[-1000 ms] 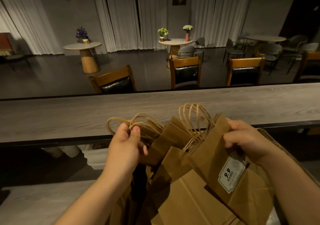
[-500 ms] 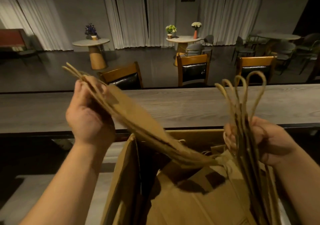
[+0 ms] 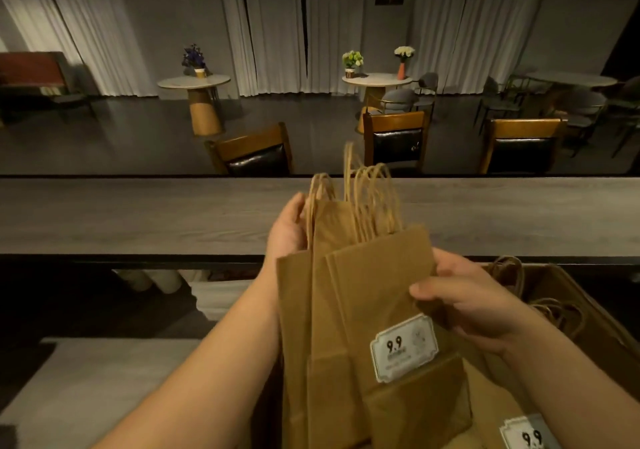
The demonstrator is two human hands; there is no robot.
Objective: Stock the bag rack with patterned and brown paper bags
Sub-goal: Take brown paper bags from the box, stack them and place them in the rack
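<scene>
I hold a stack of flat brown paper bags (image 3: 349, 296) upright in front of me, their twisted paper handles (image 3: 367, 203) pointing up over the counter. My left hand (image 3: 287, 230) holds the stack's upper left edge from behind. My right hand (image 3: 464, 296) grips the front bag's right edge, thumb across its face. A white "9.9" price label (image 3: 403, 346) sits on the front bag. No bag rack and no patterned bags are in view.
A long grey wooden counter (image 3: 138, 216) runs across just beyond the bags. An open cardboard box (image 3: 595, 313) with more brown bags stands at lower right. A pale lower shelf (image 3: 86, 386) lies at lower left. Chairs and round tables fill the room beyond.
The two separate bunches, one in each hand and spread apart, have been brought together into one upright stack at the centre. My left hand moved right; my right hand shifted from the handles to the bag's edge.
</scene>
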